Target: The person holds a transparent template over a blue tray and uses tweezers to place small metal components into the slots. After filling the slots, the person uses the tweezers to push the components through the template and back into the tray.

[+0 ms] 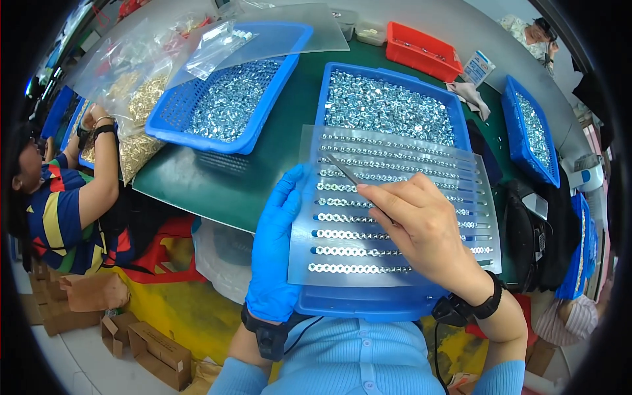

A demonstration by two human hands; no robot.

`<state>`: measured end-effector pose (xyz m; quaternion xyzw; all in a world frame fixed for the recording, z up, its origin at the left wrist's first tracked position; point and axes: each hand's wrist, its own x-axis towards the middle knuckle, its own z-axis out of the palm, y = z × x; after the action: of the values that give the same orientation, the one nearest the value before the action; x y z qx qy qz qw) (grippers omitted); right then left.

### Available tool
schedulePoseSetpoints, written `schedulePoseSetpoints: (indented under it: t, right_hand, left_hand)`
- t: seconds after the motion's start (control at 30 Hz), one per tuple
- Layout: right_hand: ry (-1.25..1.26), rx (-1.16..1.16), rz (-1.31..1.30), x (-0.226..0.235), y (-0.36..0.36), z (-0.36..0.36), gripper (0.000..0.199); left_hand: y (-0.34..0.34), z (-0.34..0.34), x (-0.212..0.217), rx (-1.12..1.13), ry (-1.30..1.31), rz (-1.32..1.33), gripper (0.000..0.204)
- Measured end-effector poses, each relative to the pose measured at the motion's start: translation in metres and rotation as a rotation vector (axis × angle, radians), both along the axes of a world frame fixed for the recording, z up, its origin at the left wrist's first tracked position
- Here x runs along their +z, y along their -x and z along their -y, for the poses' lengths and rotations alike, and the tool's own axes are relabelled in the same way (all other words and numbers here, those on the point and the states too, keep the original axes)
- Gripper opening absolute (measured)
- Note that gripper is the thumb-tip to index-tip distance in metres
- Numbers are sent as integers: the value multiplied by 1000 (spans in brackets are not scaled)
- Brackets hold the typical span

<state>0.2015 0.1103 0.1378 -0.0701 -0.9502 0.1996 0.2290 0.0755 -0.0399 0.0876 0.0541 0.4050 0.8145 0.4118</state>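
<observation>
Left hand: (pixel 275 247) blue-gloved, lower centre of the frame, fingers wrapped round the left edge of the jig (pixel 395 210), holding it.
Right hand: (pixel 424 227) bare, centre of the frame, pinched shut on a thin pick (pixel 345 171) whose tip touches an upper row.
Jig: clear slotted plate, resting tilted over the near end of the tray (pixel 368 306); rows of small silver nuts (pixel 359 268) sit in its slots.
Tray: blue, centre of the frame, loose nuts heaped at its far end.
Risk, tilt: if the left grip slackens, the jig likely slides and the rows spill out of the slots.
Risk, pick: a hard push may flick nuts from their row into the next one, or off the right edge.
Risk, wrist: the right palm hovers over the lower rows and could brush them out of line.
Risk, tray edge: the tray appears to overhang the table (pixel 217 184) toward the lap; a lean could tip it.
</observation>
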Motion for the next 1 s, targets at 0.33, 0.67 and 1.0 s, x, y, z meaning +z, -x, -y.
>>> schedulePoseSetpoints:
  t: [0.33,0.67,1.0]
  right_hand:
    - [23,-29,39,0,-12,-13,34]
    - [39,-77,66,3,-35,-36,35]
    - [16,-127,83,5,-57,-45,35]
  left_hand:
    - [0,-2,3,-1,15,-10,46]
    - [1,-2,-2,-12,-4,20,48]
    - [2,-4,-4,40,8,26,49]
